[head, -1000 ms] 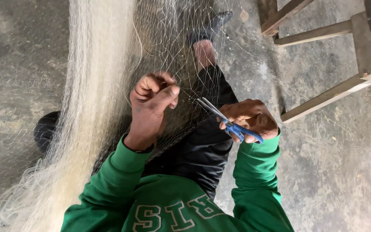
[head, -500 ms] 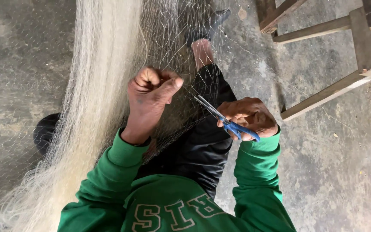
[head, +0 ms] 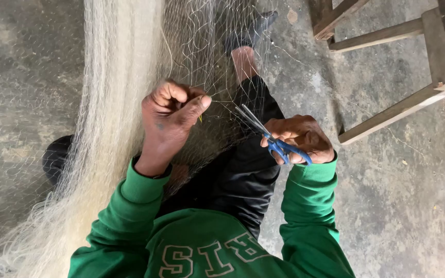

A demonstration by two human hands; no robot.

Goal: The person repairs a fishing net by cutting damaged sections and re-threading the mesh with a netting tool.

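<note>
Head view: left hand (head: 173, 110) pinches fishing net (head: 124, 67) strand taut, right hand (head: 297, 139) grips blue-handled scissors (head: 266, 134); advise snipping beside the pinch, sparing adjacent mesh.

The net (head: 114, 103) hangs at left and spreads over the legs (head: 243, 170). The left hand (head: 171, 116) sits in the net; the right hand (head: 300, 139), with scissors (head: 263, 131), lies right of it, apart. A wooden frame (head: 387, 62) stands far right on the floor (head: 397, 206).
</note>
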